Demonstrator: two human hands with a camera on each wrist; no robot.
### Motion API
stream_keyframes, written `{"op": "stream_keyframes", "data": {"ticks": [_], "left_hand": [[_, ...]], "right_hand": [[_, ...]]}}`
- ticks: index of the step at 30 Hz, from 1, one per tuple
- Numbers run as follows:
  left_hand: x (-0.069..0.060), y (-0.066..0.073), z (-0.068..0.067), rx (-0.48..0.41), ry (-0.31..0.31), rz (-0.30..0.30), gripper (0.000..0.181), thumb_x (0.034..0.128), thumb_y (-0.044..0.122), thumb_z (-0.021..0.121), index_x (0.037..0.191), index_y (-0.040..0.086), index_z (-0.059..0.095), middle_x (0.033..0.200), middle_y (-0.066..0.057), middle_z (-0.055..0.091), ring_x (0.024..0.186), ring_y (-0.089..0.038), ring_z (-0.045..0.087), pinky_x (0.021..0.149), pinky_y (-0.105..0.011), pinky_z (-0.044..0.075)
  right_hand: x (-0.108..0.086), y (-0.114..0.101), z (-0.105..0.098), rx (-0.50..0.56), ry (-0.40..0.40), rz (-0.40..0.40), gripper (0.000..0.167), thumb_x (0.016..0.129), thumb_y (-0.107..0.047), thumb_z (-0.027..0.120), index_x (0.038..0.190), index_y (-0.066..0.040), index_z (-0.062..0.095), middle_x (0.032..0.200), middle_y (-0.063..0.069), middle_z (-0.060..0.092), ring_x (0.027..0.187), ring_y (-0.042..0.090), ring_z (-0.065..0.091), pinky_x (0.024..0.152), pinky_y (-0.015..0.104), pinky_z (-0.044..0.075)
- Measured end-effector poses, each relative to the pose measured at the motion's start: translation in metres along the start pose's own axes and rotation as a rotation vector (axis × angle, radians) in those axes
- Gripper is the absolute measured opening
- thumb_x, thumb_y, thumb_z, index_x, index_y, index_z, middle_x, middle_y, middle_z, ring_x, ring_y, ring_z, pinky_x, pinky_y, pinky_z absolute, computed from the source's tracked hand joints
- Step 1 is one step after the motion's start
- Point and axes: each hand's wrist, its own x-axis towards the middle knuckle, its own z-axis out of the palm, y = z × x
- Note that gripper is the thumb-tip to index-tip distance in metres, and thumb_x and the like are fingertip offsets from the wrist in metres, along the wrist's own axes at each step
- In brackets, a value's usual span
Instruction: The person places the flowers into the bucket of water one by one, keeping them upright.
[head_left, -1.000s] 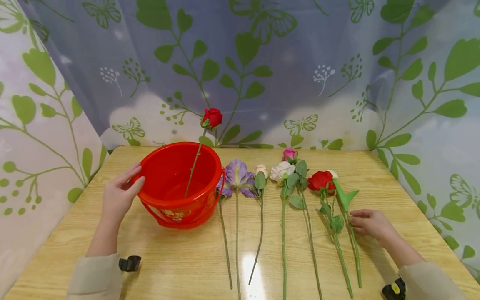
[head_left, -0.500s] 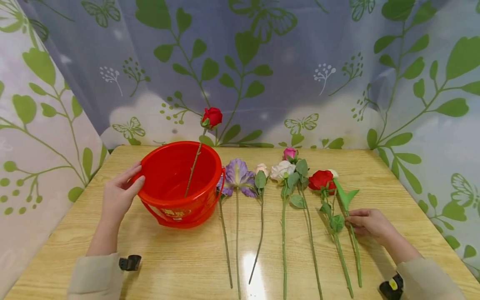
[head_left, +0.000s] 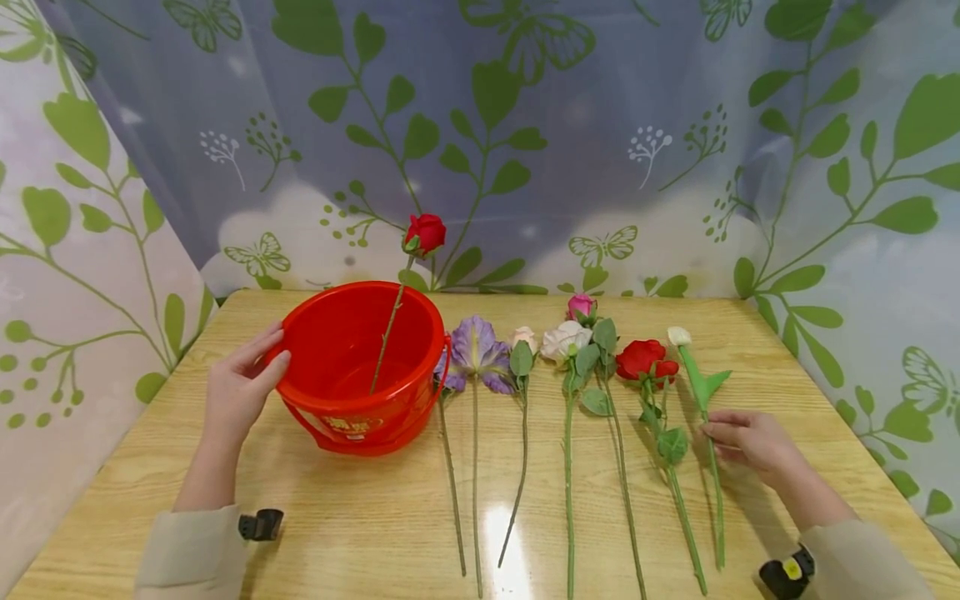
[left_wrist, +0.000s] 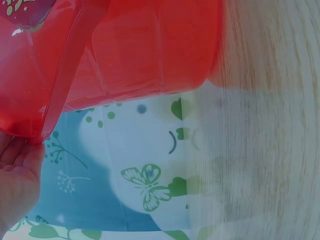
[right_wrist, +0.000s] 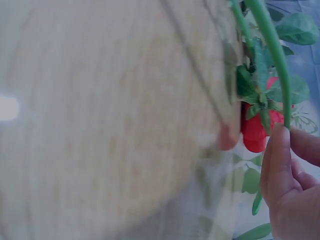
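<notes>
The left hand (head_left: 243,379) grips the left rim of the red bucket (head_left: 352,408); in the left wrist view its fingers (left_wrist: 20,155) are at the bucket's edge. Inside the bucket a red rose (head_left: 426,234) leans up past the far rim, its stem against the inside. At the right, the right hand (head_left: 750,442) pinches the green stem of a white tulip (head_left: 678,336) just below its leaf. The right wrist view shows thumb and fingers of the hand (right_wrist: 290,185) closed on that stem (right_wrist: 280,65).
Right of the bucket, several flowers lie side by side on the wooden table (head_left: 337,525): purple irises (head_left: 474,350), a small pale rose (head_left: 522,337), a white bloom (head_left: 564,342), a pink rose (head_left: 581,307) and an open red rose (head_left: 642,360). A patterned curtain (head_left: 540,200) stands behind.
The tulip has shifted right with the right hand, and its white head has come out from beside the open red rose. The left hand and the bucket have stayed in place.
</notes>
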Motion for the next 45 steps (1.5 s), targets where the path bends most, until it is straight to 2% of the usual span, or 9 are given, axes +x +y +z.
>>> {"op": "stream_keyframes", "data": {"ticks": [7,11,14,17,20,23,29,38,45], "left_hand": [[-0.001,0.001,0.0,0.024,-0.009,0.004,0.035,0.0829,0.006,0.06,0.116,-0.005,0.055,0.122,-0.013,0.052,0.11,-0.005,0.047,0.078,-0.01,0.042],[-0.001,0.001,0.0,0.021,-0.006,0.004,0.035,0.0829,0.006,0.06,0.116,-0.005,0.055,0.122,-0.012,0.052,0.109,-0.004,0.048,0.078,-0.01,0.042],[-0.001,0.0,0.0,0.014,-0.003,0.006,0.035,0.0828,0.006,0.06,0.116,-0.005,0.055,0.122,-0.012,0.052,0.109,-0.004,0.048,0.078,-0.01,0.042],[-0.001,0.0,0.0,0.022,-0.007,0.003,0.035,0.0829,0.007,0.06,0.116,-0.005,0.055,0.122,-0.011,0.052,0.109,-0.004,0.047,0.078,-0.01,0.042],[-0.001,0.0,-0.001,0.032,-0.01,-0.004,0.036,0.0831,0.008,0.06,0.117,-0.004,0.055,0.123,-0.011,0.052,0.11,-0.005,0.047,0.078,-0.01,0.042],[-0.001,0.001,-0.001,0.033,-0.01,-0.009,0.036,0.0833,0.008,0.06,0.117,-0.004,0.055,0.123,-0.012,0.052,0.11,-0.006,0.047,0.079,-0.01,0.042],[-0.001,0.001,0.0,0.021,-0.005,-0.011,0.036,0.0833,0.008,0.06,0.116,-0.005,0.055,0.122,-0.011,0.052,0.109,-0.006,0.048,0.078,-0.011,0.042],[-0.001,0.002,0.0,0.04,-0.003,-0.009,0.036,0.0837,0.01,0.06,0.116,-0.006,0.055,0.122,-0.012,0.052,0.11,-0.006,0.048,0.079,-0.011,0.042],[-0.001,0.002,0.001,0.04,0.003,-0.008,0.036,0.0837,0.01,0.06,0.115,-0.007,0.055,0.121,-0.01,0.054,0.109,-0.006,0.048,0.08,-0.012,0.042]], "right_hand": [[-0.006,-0.011,-0.005,-0.016,0.015,-0.053,0.041,0.088,-0.009,0.054,0.116,0.017,0.041,0.084,-0.008,0.058,0.076,0.005,0.058,0.067,0.022,0.051],[-0.01,-0.021,-0.004,0.057,0.007,-0.096,0.025,0.087,-0.011,0.057,0.108,0.002,0.051,0.085,-0.008,0.059,0.077,0.005,0.058,0.067,0.021,0.05],[-0.013,-0.029,0.0,0.099,0.008,-0.128,0.018,0.085,-0.013,0.059,0.101,-0.007,0.052,0.086,-0.007,0.059,0.078,0.005,0.058,0.067,0.021,0.05],[-0.016,-0.038,0.008,0.112,0.019,-0.146,0.031,0.084,-0.015,0.061,0.109,0.0,0.048,0.089,-0.007,0.057,0.08,0.004,0.057,0.068,0.02,0.05],[-0.018,-0.047,0.018,0.12,0.021,-0.16,0.051,0.084,-0.015,0.061,0.12,0.013,0.036,0.09,-0.007,0.056,0.08,0.004,0.057,0.068,0.02,0.05],[-0.018,-0.056,0.028,0.108,0.02,-0.17,0.059,0.085,-0.016,0.059,0.124,0.016,0.029,0.092,-0.006,0.054,0.081,0.004,0.056,0.069,0.02,0.05],[-0.014,-0.077,0.046,0.149,0.002,-0.219,0.05,0.086,-0.012,0.057,0.121,0.014,0.032,0.091,-0.003,0.053,0.08,0.005,0.055,0.069,0.02,0.05],[-0.004,-0.112,0.085,0.431,-0.017,-0.244,0.021,0.084,-0.003,0.058,0.102,-0.001,0.048,0.083,0.0,0.057,0.074,0.009,0.056,0.064,0.019,0.049],[0.004,-0.138,0.117,0.388,0.04,-0.254,0.029,0.087,-0.003,0.054,0.112,0.005,0.043,0.086,0.0,0.054,0.08,0.009,0.057,0.071,0.019,0.049]]}}
